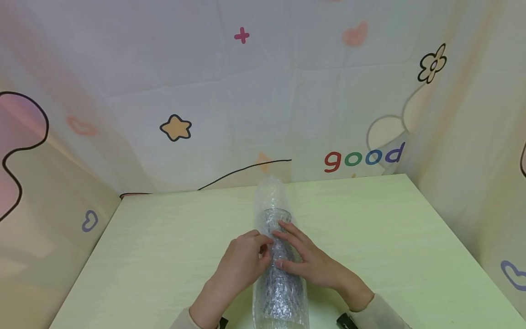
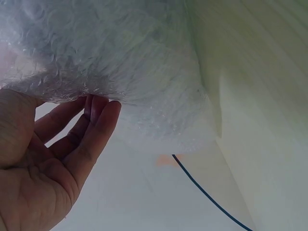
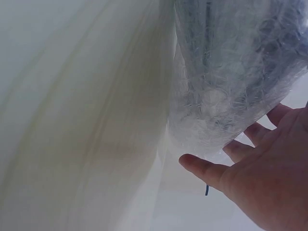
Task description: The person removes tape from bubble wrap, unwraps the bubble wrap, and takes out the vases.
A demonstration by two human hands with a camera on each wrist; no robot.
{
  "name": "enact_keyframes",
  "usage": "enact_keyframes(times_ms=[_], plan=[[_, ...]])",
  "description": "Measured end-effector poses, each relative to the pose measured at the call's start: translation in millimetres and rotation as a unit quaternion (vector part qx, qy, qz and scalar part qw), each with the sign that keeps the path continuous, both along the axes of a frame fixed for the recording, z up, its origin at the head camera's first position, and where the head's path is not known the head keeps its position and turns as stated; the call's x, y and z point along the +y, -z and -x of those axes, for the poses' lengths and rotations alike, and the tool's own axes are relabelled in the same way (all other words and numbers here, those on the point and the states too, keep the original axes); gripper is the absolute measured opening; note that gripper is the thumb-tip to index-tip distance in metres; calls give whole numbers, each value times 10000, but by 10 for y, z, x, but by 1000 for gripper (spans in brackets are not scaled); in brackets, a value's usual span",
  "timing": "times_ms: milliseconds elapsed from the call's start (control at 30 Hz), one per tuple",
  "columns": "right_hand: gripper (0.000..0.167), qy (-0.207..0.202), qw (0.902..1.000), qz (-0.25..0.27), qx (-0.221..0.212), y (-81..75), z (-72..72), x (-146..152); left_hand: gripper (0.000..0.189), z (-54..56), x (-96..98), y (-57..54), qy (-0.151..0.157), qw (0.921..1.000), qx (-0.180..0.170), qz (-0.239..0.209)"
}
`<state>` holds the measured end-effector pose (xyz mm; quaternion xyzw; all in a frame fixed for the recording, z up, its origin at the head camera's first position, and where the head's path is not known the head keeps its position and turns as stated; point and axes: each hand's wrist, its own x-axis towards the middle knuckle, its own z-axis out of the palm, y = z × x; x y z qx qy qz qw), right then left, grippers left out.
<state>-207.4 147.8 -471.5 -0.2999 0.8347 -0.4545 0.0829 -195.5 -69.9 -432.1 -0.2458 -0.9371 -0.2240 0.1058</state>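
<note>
- At the left edge of the frame, a pink shape with a black outline is showing on the patterned backdrop, and an orange star is standing out left of centre.
- Below that, the pale green table is filling the lower half.
- Just left of lower centre, the left hand is touching the wrap with bent fingers; whether thumb and forefinger are actually pinching the film, I'm not able to tell.
- At lower centre, the bubble-wrapped bundle is lying lengthwise on the table, its near end running out of the bottom of the frame. Something dark and rounded is showing through. The skin is looking soft, crinkly and rather slick; the core is seeming stiffer, its weight and fragility hard to judge. I'd be favouring a hold round the filled middle, from both sides, since the loose far end is looking limp and would probably be folding.
- Right of lower centre, the right hand is resting on the bundle with spread fingers, not gripping.
- Further right, above the table, the coloured word "good" is brightening the backdrop.
</note>
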Motion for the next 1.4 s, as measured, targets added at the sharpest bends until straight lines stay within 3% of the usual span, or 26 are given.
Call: enact_keyframes(times_ms=[533, 1400], plan=[[60, 37, 9998, -62, 206, 46, 7, 0, 20, 2, 3, 2, -107, 9996, -248, -128], [57, 161, 9995, -175, 202, 26, 2, -14, 27, -21, -35, -29, -51, 9997, -217, -112]])
